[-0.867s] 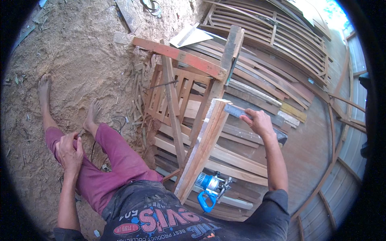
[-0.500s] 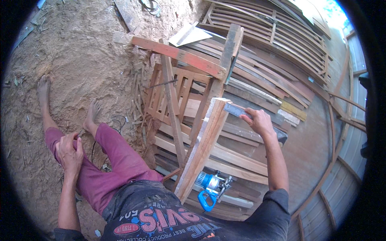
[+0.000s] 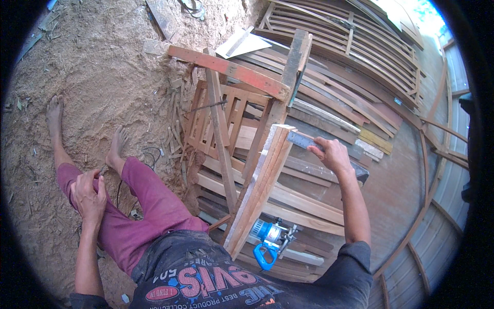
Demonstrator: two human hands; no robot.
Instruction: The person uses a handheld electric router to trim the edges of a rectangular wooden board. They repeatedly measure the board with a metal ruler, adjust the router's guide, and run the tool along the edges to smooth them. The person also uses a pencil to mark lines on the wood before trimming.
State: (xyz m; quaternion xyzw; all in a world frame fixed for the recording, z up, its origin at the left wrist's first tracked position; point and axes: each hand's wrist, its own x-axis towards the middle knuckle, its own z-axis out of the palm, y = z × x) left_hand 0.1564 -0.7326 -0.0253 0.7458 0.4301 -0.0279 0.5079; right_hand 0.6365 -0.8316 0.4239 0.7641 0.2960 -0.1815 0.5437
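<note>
My right hand (image 3: 332, 154) grips a short, flat blue-grey metal strip (image 3: 298, 139), its kind unclear. The strip's free end meets the top end of a long wooden beam (image 3: 265, 180), which slants up from beside my waist and has a whitish left face. Over my left thigh rests my left hand (image 3: 89, 195), with its fingers curled in. Whatever those fingers might hold is hidden. To the right of the beam's lower part sits a blue power tool (image 3: 267, 237) with a loop handle and metal fittings.
A red-painted wooden bar (image 3: 229, 69) crosses beyond the beam, joined to an upright post (image 3: 297, 56). Stacked planks (image 3: 329, 98) lie under and beyond the beam. A slatted wooden frame (image 3: 329, 28) is at the back. Sandy ground (image 3: 92, 67) with wood scraps spreads at left.
</note>
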